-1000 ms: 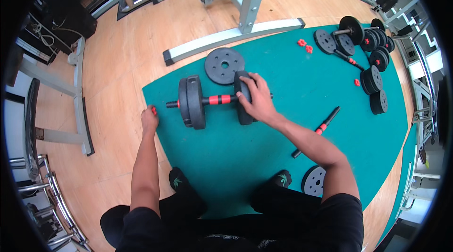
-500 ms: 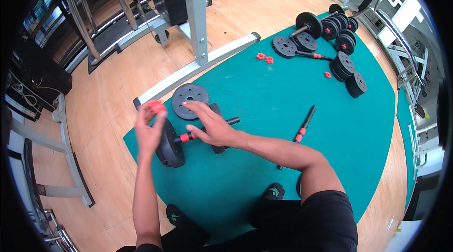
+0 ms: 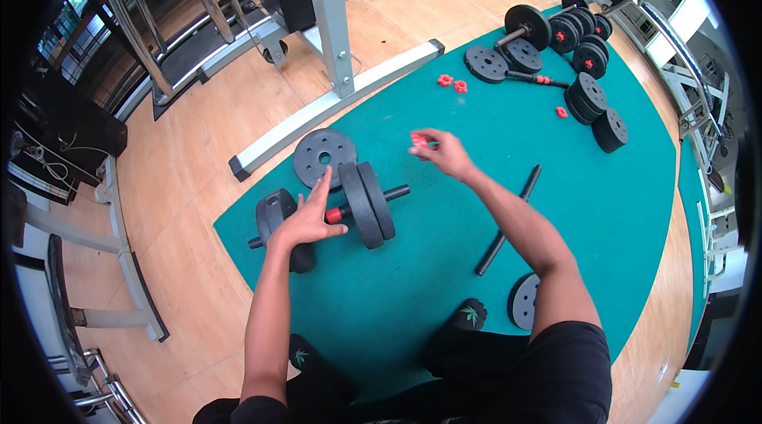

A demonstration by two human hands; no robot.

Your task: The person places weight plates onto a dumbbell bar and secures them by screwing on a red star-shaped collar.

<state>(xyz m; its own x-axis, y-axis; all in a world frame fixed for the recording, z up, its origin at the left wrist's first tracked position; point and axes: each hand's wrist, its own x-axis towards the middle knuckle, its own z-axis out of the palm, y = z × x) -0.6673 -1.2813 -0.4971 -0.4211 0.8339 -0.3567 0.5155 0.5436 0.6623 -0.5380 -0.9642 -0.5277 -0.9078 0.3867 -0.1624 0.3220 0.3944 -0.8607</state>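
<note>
A black dumbbell with a red-banded handle lies on the green mat, with weight plates [image 3: 274, 210] at its left end and more plates [image 3: 369, 206] on its right side. Both threaded tips stick out past the plates. My left hand [image 3: 303, 222] is open over the handle, fingers spread and holding nothing; whether it touches the dumbbell I cannot tell. Raised off to the right of it, my right hand [image 3: 446, 154] pinches a red star-shaped collar nut [image 3: 417, 140]. Just behind the dumbbell a round black plate [image 3: 308, 162] lies flat.
A loose bar [image 3: 490, 253] passes under my right forearm, near another plate [image 3: 521, 303]. Red collar nuts [image 3: 452, 84], a loaded dumbbell [image 3: 589, 59] and stacked plates [image 3: 587, 99] sit at the mat's far right. A grey machine frame [image 3: 349, 107] borders the mat's far left.
The red collar nut has passed from my left hand to my right, which has moved right, away from the dumbbell. My left hand has come down over the handle with its fingers spread.
</note>
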